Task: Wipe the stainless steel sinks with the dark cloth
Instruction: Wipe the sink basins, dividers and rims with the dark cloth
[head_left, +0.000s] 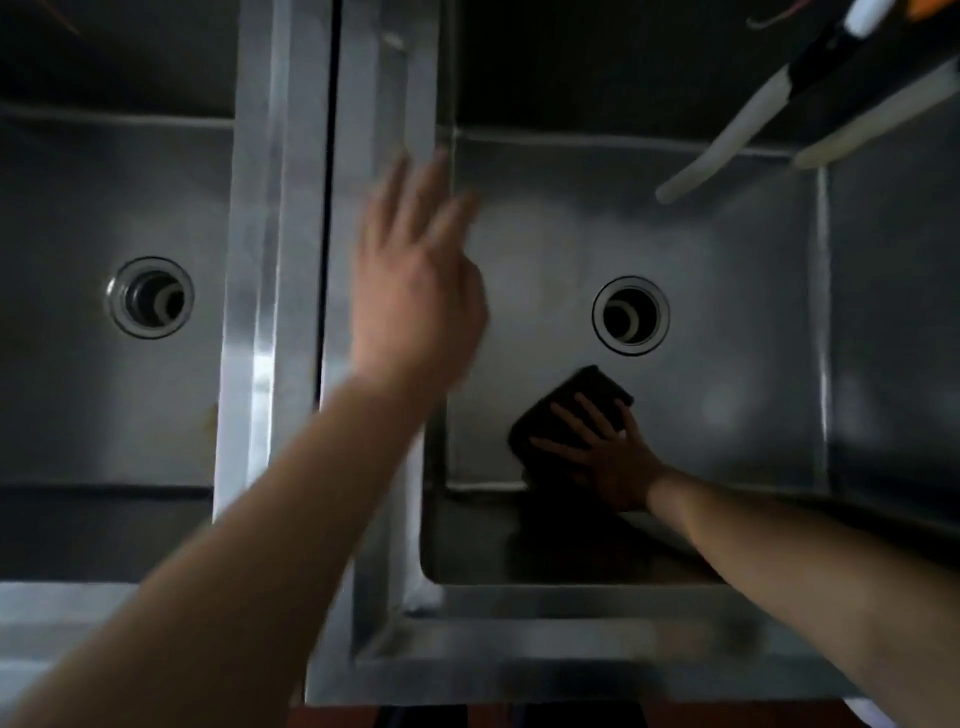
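**Soft cloth under a flat palm, low in the right basin**

While the two deep, square stainless steel sinks fill nearly the whole view, only the right sink (737, 364) is being worked; the left sink (104, 389) lies beyond the bright steel divider rim (291, 260) with nothing in it but its round drain (150, 297). Both basins look rigid and smooth, likely slick under a hand, so I judge the wiping must rely on downward pressure rather than grip on the metal.

Blurred and raised above the divider, the left hand (415, 291) has its fingers spread and straight and holds nothing; whether it touches the rim cannot be told.

On the floor of the right sink, near its near-left corner, the right hand (608, 452) lies flat with splayed fingers pressing on the dark folded cloth (582, 395), which sits just near of the right drain (630, 315). That cloth looks light, limp and easily bunched; it is best driven with the palm spread over its middle, or pinched at a folded edge to lift it.

Much is hard to read. Dim light hides any wetness or dirt on the steel. Part of the cloth lies under the hand, the near wall of the right sink is in shadow, and the dark object with pale tubes (737, 135) at far right is cut off by the frame and cannot be identified.
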